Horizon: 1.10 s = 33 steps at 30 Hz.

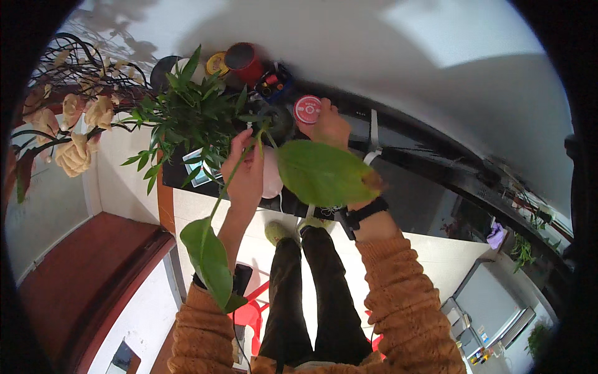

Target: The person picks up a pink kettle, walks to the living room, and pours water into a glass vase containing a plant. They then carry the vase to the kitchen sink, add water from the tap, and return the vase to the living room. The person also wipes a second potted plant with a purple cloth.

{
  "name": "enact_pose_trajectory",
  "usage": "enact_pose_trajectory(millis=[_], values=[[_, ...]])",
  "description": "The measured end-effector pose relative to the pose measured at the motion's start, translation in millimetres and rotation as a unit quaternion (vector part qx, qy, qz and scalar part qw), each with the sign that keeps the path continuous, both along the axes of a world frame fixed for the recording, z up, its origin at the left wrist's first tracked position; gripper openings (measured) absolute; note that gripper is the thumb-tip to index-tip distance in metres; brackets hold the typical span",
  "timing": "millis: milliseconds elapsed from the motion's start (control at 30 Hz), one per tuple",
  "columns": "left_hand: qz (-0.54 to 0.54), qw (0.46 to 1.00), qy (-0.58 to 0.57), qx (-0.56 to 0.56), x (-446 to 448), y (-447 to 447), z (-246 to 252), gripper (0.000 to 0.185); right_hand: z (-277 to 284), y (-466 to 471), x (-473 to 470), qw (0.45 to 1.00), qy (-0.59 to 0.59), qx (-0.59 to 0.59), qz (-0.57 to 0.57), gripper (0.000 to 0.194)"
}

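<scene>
My right hand [331, 125] is closed around a round container with a red and white lid [308, 109], at the back of the black tabletop. My left hand [244, 166] is raised beside the stem of a broad-leaved plant [322, 172]; whether its fingers pinch the stem or something small and white above them, I cannot tell. One large leaf with a brown tip hangs over my right wrist, and another leaf [210, 257] lies over my left forearm. Between my hands, partly hidden by the leaf, is a pale pink rounded object [271, 173]. A dark round vessel [276, 122] stands behind it.
A bushy green plant [191, 110] stands left, over a tablet-like screen [202, 168]. Behind are a red canister [242, 61], a yellow-lidded tin [217, 63] and a blue box of small items [275, 84]. Artificial flowers [74, 154] reach in at far left; a red plastic stool [250, 313] is below.
</scene>
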<state>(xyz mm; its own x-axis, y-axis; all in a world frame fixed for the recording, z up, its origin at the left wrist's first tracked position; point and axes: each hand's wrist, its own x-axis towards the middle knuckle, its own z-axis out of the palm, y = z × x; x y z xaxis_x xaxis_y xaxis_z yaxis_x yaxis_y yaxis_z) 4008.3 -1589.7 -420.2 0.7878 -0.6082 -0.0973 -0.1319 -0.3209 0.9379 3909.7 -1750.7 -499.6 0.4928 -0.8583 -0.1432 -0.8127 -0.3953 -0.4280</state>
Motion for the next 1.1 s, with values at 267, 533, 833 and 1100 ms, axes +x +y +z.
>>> enact_pose_trajectory(millis=[267,533,833,1100], values=[[-0.040,0.990,-0.052,0.127,-10.2,5.8,-23.8,0.026,3.1,-28.7,-50.5,0.990,-0.069,-0.074,-0.097,0.068],[-0.103,0.966,-0.220,0.084,0.1,-1.5,-64.2,0.037,-6.7,-51.6,-65.8,0.981,-0.010,-0.071,-0.180,0.072],[-0.085,0.964,-0.177,0.182,15.0,-27.6,-80.4,0.026,-1.8,-41.5,-70.8,0.981,0.036,-0.061,-0.180,0.094],[-0.071,0.969,-0.110,0.211,-1.4,-42.2,-73.2,0.024,22.4,29.2,-72.8,0.981,-0.114,0.073,-0.137,0.065]])
